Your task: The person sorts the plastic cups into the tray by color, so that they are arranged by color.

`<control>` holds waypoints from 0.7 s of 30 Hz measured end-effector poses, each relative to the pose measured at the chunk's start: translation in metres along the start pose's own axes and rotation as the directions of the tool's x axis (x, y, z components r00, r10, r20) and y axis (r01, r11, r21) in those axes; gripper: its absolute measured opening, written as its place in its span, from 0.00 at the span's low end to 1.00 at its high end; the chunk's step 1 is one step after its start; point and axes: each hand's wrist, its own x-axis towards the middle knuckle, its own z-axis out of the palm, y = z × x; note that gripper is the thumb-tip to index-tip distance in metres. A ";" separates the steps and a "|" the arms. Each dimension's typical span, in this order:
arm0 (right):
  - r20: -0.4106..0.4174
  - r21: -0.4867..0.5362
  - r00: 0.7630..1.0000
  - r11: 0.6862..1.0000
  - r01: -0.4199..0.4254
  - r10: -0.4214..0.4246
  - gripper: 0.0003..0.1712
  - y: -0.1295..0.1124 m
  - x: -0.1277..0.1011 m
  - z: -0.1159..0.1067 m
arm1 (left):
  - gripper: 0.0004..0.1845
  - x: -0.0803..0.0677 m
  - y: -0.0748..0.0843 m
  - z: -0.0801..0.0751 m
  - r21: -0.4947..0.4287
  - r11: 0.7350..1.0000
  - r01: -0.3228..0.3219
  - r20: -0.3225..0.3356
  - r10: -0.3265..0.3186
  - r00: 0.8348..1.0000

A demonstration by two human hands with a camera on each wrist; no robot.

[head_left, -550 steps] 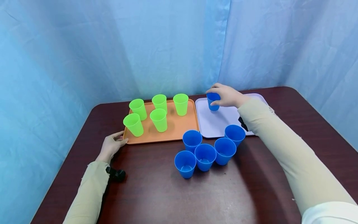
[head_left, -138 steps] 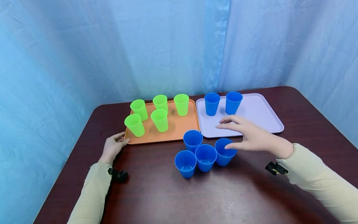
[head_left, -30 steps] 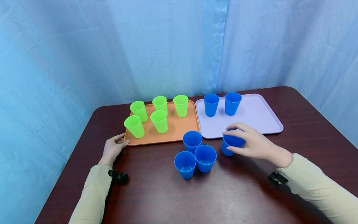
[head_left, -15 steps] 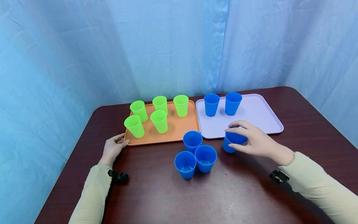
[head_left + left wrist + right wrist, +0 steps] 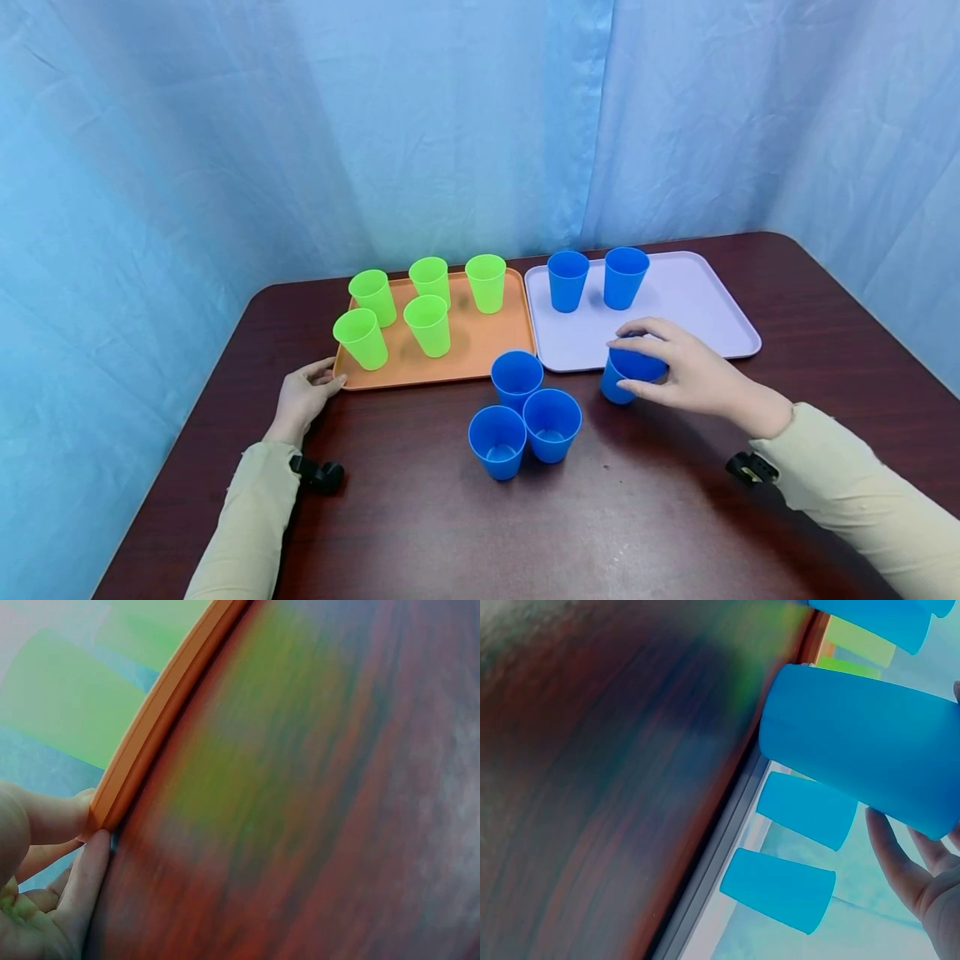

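My right hand grips a blue plastic cup by its upper sides, just in front of the lilac tray. In the right wrist view that upright cup fills much of the frame; whether its base touches the table cannot be told. My left hand pinches the near left corner of the orange tray, thumb above and a finger beneath. Three more blue cups are clustered on the table left of the held one. Two blue cups stand at the back of the lilac tray.
Several green cups stand upright on the orange tray. The two trays lie side by side along the back of the dark wooden table. A blue curtain hangs behind the table.
Earlier, my right hand set blue cups on the lilac tray. Since then it has taken another from the cluster and moved it slightly back and right. My left hand keeps its place.
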 end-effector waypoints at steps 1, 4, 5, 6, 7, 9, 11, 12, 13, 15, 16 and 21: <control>-0.003 0.000 1.000 1.000 0.000 0.000 0.29 0.001 0.000 0.000 | 0.26 0.000 0.000 0.000 0.003 1.000 -0.001 0.001 0.001 1.000; -0.015 -0.005 1.000 1.000 0.006 -0.006 0.30 0.002 -0.001 -0.001 | 0.26 -0.001 0.000 0.000 0.002 1.000 0.001 0.003 -0.001 1.000; -0.020 -0.008 1.000 1.000 0.009 -0.009 0.30 0.003 -0.001 -0.001 | 0.26 -0.001 0.000 0.000 0.002 1.000 0.000 0.003 0.000 1.000; -0.025 -0.011 1.000 1.000 0.012 -0.012 0.30 0.004 -0.001 -0.001 | 0.26 -0.001 0.000 0.000 0.005 1.000 -0.001 0.003 0.001 1.000; -0.030 -0.014 0.999 1.000 0.014 -0.014 0.30 0.005 -0.001 -0.002 | 0.26 -0.001 0.000 0.000 0.005 1.000 -0.002 0.004 0.002 1.000; -0.039 -0.018 0.999 1.000 0.016 -0.017 0.30 0.006 0.000 -0.003 | 0.26 -0.001 0.000 -0.001 0.006 1.000 -0.004 0.005 0.004 1.000; -0.048 -0.019 0.999 1.000 0.013 -0.014 0.30 0.008 0.000 -0.004 | 0.27 -0.001 0.001 -0.001 0.007 1.000 -0.005 0.005 0.005 1.000; -0.051 -0.019 0.999 1.000 0.010 -0.011 0.30 0.009 0.000 -0.004 | 0.27 -0.001 0.001 -0.001 0.009 1.000 -0.004 0.005 0.004 1.000; -0.055 -0.020 0.998 1.000 0.004 -0.005 0.31 0.010 0.000 -0.005 | 0.27 -0.001 0.001 0.000 0.010 1.000 -0.003 0.005 0.003 1.000; -0.066 -0.028 0.998 1.000 -0.009 0.007 0.31 0.014 -0.001 -0.006 | 0.26 -0.001 0.001 0.000 0.011 1.000 -0.001 0.005 0.001 1.000; -0.072 -0.032 0.997 0.999 -0.015 0.013 0.31 0.015 -0.001 -0.007 | 0.26 -0.001 0.001 0.000 0.011 1.000 0.001 0.004 -0.001 1.000; -0.128 -0.029 0.991 0.999 -0.026 0.022 0.33 0.027 -0.002 -0.009 | 0.26 -0.001 0.002 0.000 0.016 1.000 0.008 0.001 -0.008 1.000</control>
